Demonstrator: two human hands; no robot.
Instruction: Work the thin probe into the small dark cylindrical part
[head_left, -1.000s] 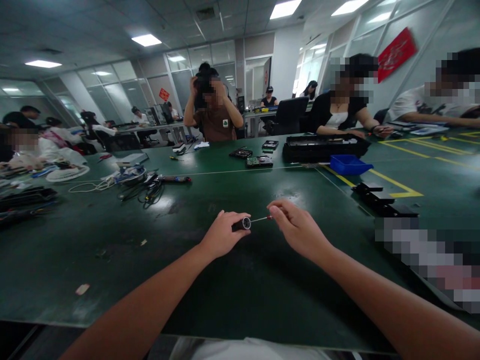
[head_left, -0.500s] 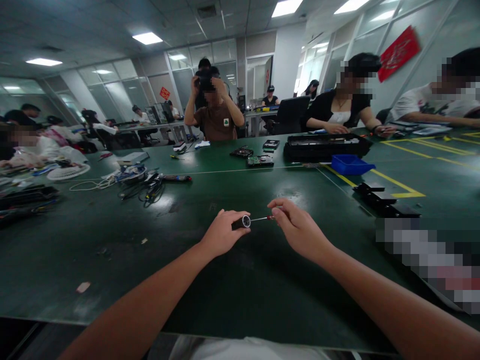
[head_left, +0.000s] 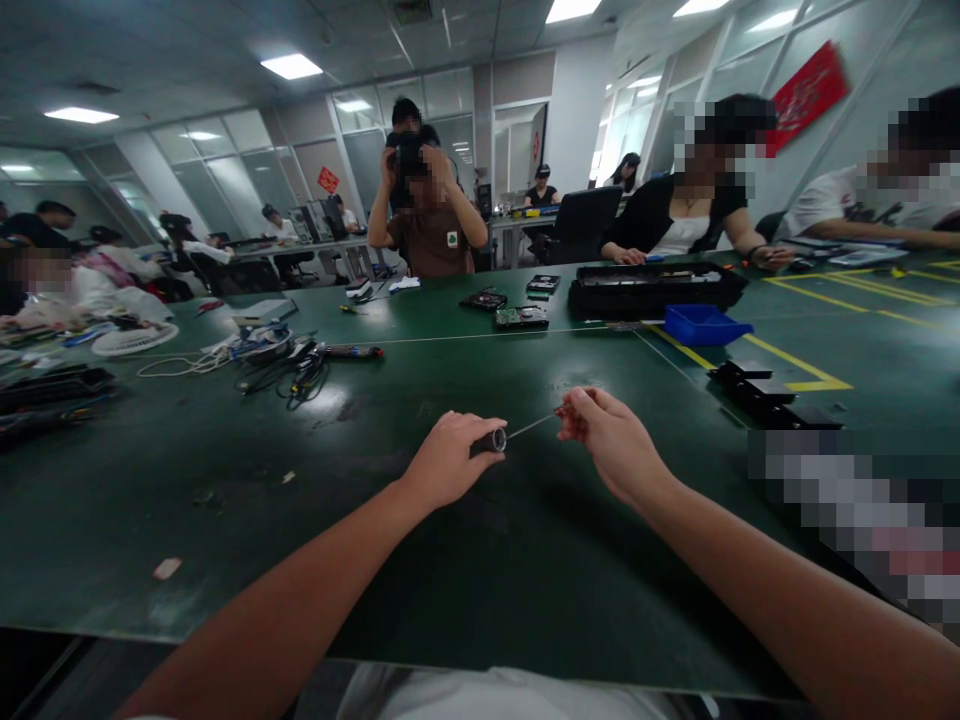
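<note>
My left hand (head_left: 452, 460) is closed around a short dark cylinder (head_left: 491, 441), whose round, light-rimmed end faces right. A thin metal screwdriver (head_left: 531, 426) slants up and right from near that end. Its handle side is in the closed fingers of my right hand (head_left: 604, 430), which hide most of it. Whether the tip touches the cylinder is too small to tell. Both hands are above the green table (head_left: 480, 590).
Cables (head_left: 300, 375) lie at the left, beside a dark rod-like tool (head_left: 352, 352). Circuit boards (head_left: 521, 317), a long black housing (head_left: 656, 290), a blue tray (head_left: 703, 325) and black brackets (head_left: 769, 392) lie farther off. Several people sit or stand around.
My right hand has moved a little right and up and its fingers have curled in, with the screwdriver now more slanted. My left hand has shifted slightly right with the cylinder.
</note>
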